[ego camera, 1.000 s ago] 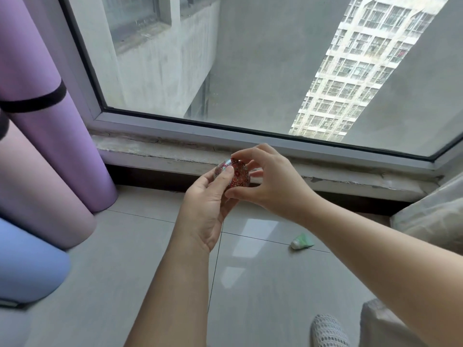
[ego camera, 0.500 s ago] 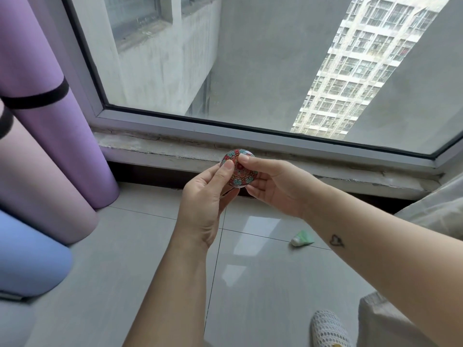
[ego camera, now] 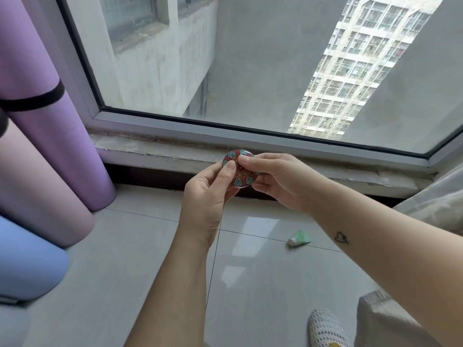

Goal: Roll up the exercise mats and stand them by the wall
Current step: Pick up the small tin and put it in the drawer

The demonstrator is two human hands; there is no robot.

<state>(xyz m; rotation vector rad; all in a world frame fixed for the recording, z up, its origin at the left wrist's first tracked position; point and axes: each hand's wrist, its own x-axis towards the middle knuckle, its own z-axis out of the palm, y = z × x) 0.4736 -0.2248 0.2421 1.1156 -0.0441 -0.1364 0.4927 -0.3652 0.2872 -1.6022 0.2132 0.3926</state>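
three rolled foam exercise mats stand at nine o'clock by the window frame (ego camera: 225, 128): purple mat (ego camera: 50, 134), pink mat (ego camera: 37, 191), blue mat (ego camera: 25, 261). at centre, left hand (ego camera: 208, 196) and right hand (ego camera: 280, 181) fingers pinch a small round red-and-teal patterned tin (ego camera: 241, 175).

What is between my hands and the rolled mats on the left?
Nothing visible stands on the floor before the rolled mats. But left hand and right hand both pinch a small patterned tin, so neither is free. The green tube lies off to the right.

Glossy floor tiles (ego camera: 263, 284), matt mats (ego camera: 62, 146)
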